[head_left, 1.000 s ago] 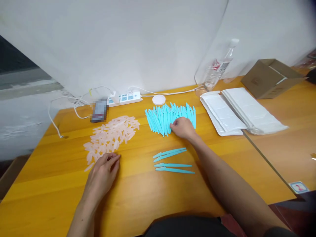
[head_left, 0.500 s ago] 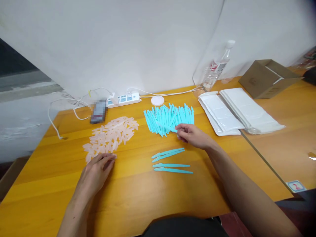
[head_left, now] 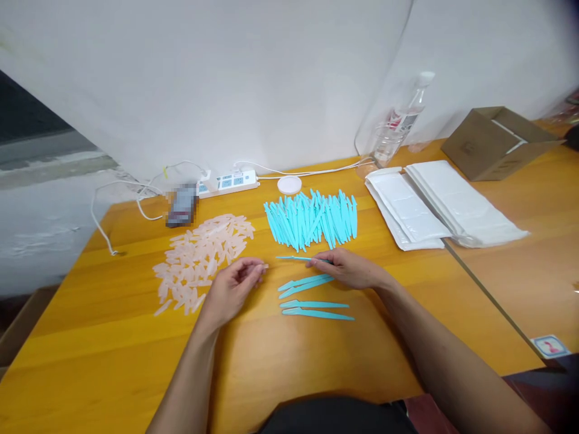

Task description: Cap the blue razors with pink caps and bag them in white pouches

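Note:
My right hand pinches the handle of a turquoise eyebrow razor, its head end pointing left. My left hand is closed at the fingertips on a small translucent blade cap, of which only the tip shows. A short gap separates the cap from the razor's head. Below my right hand, several turquoise razors lie in pairs on the table. Behind it spreads a pile of the same razors. Loose pale pink translucent caps are heaped to the left of my left hand.
A white power strip with cables, a blurred phone and a round white lid sit along the wall. White plastic packets, a clear bottle and an open cardboard box stand at the right.
My left hand has moved right from the cap heap, now with a cap at its fingertips. My right hand has drawn the razor off the pile, toward me and level.

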### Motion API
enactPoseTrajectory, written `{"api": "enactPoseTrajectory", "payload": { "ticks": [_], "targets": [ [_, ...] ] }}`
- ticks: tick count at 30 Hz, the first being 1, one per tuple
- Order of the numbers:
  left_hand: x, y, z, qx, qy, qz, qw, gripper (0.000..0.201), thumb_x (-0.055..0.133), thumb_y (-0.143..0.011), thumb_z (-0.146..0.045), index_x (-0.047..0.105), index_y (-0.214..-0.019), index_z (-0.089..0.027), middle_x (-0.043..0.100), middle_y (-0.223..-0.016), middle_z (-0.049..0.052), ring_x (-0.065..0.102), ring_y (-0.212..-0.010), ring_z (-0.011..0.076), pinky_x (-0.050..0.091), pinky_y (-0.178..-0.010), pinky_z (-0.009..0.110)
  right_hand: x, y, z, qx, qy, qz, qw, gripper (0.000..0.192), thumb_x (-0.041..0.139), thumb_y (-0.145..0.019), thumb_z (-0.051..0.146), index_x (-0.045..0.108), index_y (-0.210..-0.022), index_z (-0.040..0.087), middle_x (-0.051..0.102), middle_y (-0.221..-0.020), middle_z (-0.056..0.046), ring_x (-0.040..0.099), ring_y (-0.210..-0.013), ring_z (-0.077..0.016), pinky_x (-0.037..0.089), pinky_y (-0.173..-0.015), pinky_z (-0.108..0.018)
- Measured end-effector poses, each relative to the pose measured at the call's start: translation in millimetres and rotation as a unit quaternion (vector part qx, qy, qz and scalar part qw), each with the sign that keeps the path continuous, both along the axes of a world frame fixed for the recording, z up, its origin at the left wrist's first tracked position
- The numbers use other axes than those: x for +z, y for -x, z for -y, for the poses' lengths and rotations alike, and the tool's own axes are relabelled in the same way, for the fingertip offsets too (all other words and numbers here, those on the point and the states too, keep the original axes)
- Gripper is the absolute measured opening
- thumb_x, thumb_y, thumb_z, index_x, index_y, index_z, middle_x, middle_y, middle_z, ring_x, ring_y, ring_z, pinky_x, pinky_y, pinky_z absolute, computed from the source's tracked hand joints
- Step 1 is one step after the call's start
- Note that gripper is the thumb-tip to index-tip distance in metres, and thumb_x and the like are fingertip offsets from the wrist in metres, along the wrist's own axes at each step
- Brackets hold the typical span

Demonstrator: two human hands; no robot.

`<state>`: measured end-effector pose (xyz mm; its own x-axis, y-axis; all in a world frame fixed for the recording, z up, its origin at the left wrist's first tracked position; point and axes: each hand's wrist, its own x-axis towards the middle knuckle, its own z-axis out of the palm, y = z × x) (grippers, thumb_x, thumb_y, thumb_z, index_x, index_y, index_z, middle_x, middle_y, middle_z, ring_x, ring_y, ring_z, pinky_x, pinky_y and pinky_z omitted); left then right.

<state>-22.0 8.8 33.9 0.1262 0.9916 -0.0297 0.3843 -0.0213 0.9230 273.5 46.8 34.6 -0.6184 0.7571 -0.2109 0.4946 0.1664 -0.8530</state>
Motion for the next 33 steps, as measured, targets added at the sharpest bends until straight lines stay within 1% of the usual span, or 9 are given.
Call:
{"api": "enactPoseTrajectory", "payload": {
  "ticks": [3,6,12,16,20,23,25,28,33],
  "targets": [
    [-7.0,-10.4,-7.4,0.039,0.023,0.055,0.997,0.042,0.076,-0.080,-0.052,0.073,-0.102,-0.015,0.079,-0.094,0.009,0.074,-0.080,0.0183,0.062,-0.076,0.031,-0.8,-2.3,0.1,0.002,0.034,0.001,0.999,0.051,0.039,-0.099,0.057,0.068,-0.085,0.017,0.039,-0.065,0.004,0.034,-0.061,-0.0117,0.029,-0.057,-0.025],
    [-17.2,-11.3,-6.4,0.061,0.023,0.080,0.995,0.043,0.079,-0.079,-0.049,0.074,-0.105,-0.015,0.079,-0.104,0.011,0.075,-0.090,0.0207,0.062,-0.086,0.035,0.2,-6.9,-1.1,0.011,0.088,-0.012,0.996,0.056,0.040,-0.097,0.062,0.073,-0.090,0.016,0.039,-0.062,0.005,0.034,-0.057,-0.0110,0.028,-0.054,-0.025],
    [-27.1,-16.9,0.5,0.015,-0.051,0.028,0.998,0.028,0.075,-0.085,-0.041,0.078,-0.102,-0.019,0.079,-0.104,0.009,0.075,-0.089,0.0196,0.062,-0.086,0.033,2.9,-9.0,-2.5,0.010,0.133,-0.018,0.991,0.059,0.046,-0.093,0.068,0.073,-0.089,0.015,0.034,-0.057,0.007,0.029,-0.051,-0.0093,0.023,-0.048,-0.024],
    [-20.7,-28.7,3.0,-0.030,-0.098,-0.007,0.995,0.020,0.072,-0.089,-0.034,0.078,-0.102,-0.021,0.078,-0.103,0.007,0.074,-0.087,0.0186,0.062,-0.081,0.031,6.0,-3.1,0.9,0.026,0.149,-0.015,0.988,0.058,0.047,-0.093,0.066,0.073,-0.089,0.014,0.031,-0.054,0.008,0.026,-0.048,-0.0084,0.022,-0.046,-0.023],
    [-5.1,-36.8,18.6,-0.101,-0.163,-0.086,0.978,0.021,0.068,-0.092,-0.027,0.075,-0.112,-0.023,0.078,-0.105,0.007,0.074,-0.092,0.0193,0.059,-0.084,0.031,17.3,-4.9,6.7,0.068,0.146,0.002,0.987,0.056,0.046,-0.095,0.064,0.075,-0.091,0.015,0.040,-0.056,0.006,0.033,-0.050,-0.0090,0.027,-0.047,-0.023],
    [3.5,-36.3,43.7,-0.151,-0.207,-0.142,0.956,0.028,0.066,-0.094,-0.021,0.070,-0.121,-0.026,0.077,-0.109,0.007,0.073,-0.096,0.0192,0.057,-0.085,0.031,25.5,-16.4,7.8,0.084,0.127,0.016,0.988,0.056,0.046,-0.095,0.065,0.067,-0.075,0.017,0.046,-0.058,0.004,0.039,-0.053,-0.0097,0.032,-0.050,-0.024],
    [3.1,-35.1,62.0,-0.176,-0.232,-0.171,0.941,0.027,0.067,-0.093,-0.018,0.070,-0.118,-0.026,0.076,-0.109,0.006,0.071,-0.097,0.0198,0.055,-0.086,0.033,26.2,-25.6,5.4,0.054,0.078,0.029,0.995,0.058,0.045,-0.095,0.065,0.056,-0.064,0.018,0.043,-0.057,0.004,0.035,-0.052,-0.0094,0.029,-0.049,-0.024],
    [-5.3,-35.7,80.7,-0.182,-0.246,-0.225,0.925,0.025,0.068,-0.092,-0.017,0.071,-0.114,-0.027,0.073,-0.110,0.007,0.067,-0.101,0.0218,0.050,-0.088,0.038,19.3,-34.0,-0.4,-0.063,-0.012,0.054,0.996,0.057,0.045,-0.094,0.066,0.053,-0.062,0.019,0.035,-0.056,0.005,0.029,-0.052,-0.0096,0.023,-0.049,-0.025],
    [-16.8,-47.1,80.8,-0.133,-0.252,-0.268,0.920,0.023,0.068,-0.091,-0.018,0.070,-0.113,-0.025,0.070,-0.106,0.008,0.063,-0.099,0.0234,0.044,-0.085,0.039,5.7,-27.0,-8.0,-0.228,-0.100,0.108,0.963,0.054,0.049,-0.092,0.061,0.055,-0.060,0.019,0.043,-0.055,0.003,0.036,-0.053,-0.0110,0.026,-0.052,-0.026]
  ]
}}
